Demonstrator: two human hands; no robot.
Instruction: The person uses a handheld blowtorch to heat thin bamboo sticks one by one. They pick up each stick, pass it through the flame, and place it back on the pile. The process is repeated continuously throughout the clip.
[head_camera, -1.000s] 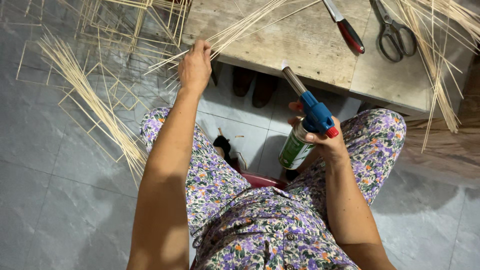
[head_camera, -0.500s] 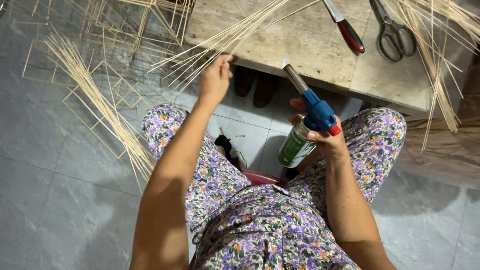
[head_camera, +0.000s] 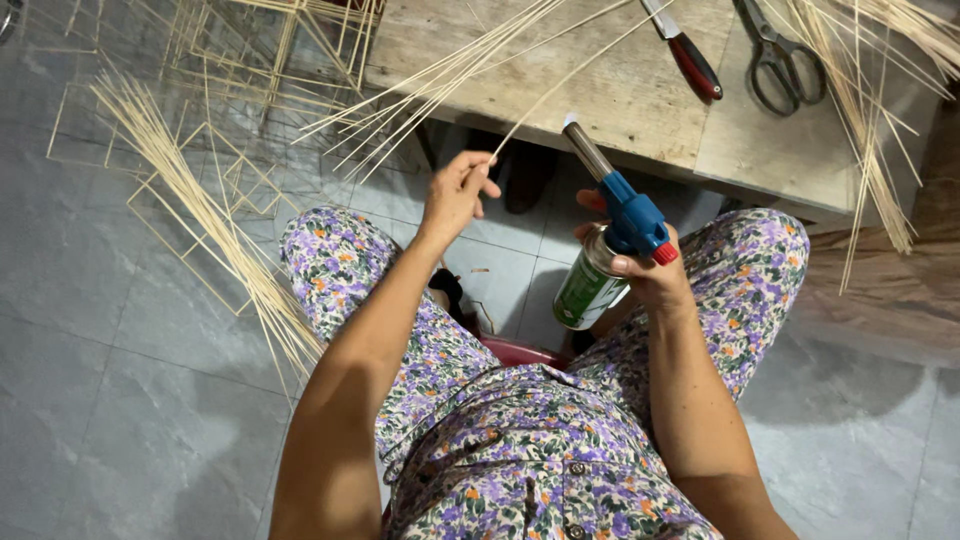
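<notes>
I sit in floral-print clothes looking down at my lap. My left hand pinches the near end of one thin bamboo stick that slants up onto the wooden table. My right hand grips a gas torch: a green canister with a blue head and a metal nozzle pointing up toward the table edge. The nozzle tip lies close to the held stick. No flame is visible.
A bundle of bamboo sticks overhangs the table's left edge. A red-handled knife and scissors lie on the table, more sticks at its right. Bent stick frames and loose sticks litter the grey tiled floor on the left.
My left hand has drawn back from the stick bundle toward me and to the right, pulling one stick with it. The right hand with the torch has stayed nearly still.
</notes>
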